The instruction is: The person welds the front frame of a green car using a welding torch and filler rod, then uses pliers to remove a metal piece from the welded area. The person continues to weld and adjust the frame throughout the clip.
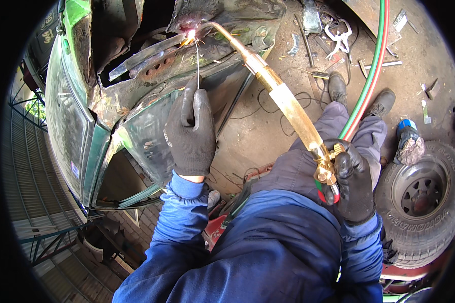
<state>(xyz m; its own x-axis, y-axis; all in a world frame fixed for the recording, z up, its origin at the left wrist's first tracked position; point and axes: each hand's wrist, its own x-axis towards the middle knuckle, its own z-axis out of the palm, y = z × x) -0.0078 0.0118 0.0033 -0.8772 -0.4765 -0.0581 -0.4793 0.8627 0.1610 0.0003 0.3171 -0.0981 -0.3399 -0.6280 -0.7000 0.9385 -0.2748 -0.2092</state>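
Ground: dirt yard, scattered tools, tyre (419, 197).
Left hand (189, 129): pinching rod (197, 65) at rusted panel (151, 70).
Right hand (354, 184): clenched round torch (288, 106).

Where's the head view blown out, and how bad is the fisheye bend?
Head view: clipped white only at the flame on the torch tip, where the filler rod from the left hand meets the rusted car body. Elsewhere even daylight and soft shadows. Bending is strong at the rim: the hoses and tyre curve, and the corners are black. The right hand is sharp.
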